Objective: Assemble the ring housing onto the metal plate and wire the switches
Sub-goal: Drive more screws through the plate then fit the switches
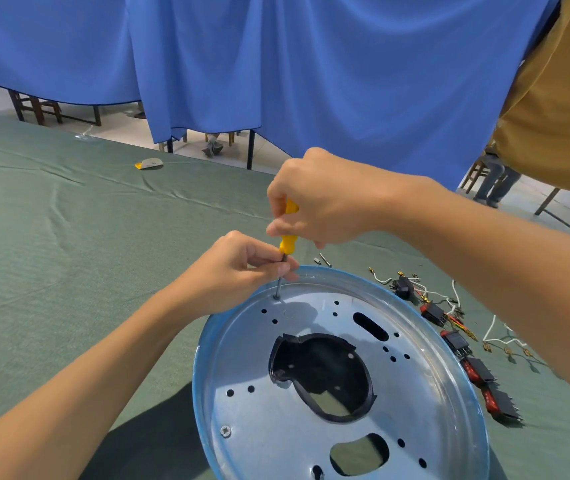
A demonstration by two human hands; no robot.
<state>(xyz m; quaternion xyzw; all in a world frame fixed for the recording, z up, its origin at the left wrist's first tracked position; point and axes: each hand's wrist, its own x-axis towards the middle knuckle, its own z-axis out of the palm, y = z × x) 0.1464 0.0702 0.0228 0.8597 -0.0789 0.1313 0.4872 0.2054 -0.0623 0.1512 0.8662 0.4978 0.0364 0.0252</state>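
One screwdriver [288, 242] | handle half-hidden in right hand [321, 199] | metal plate [415, 393] cropped below

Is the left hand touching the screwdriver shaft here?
Touching. The head view shows the left hand pinching the screwdriver on its metal shaft, just below the yellow handle, with no gap.

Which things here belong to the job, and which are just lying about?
Job: plate, black housing, screwdriver gripped by right hand and pinched at the shaft by left hand, loose screws, switches, wires.
Lying about: yellow-grey scrap on the cloth, blue curtain.
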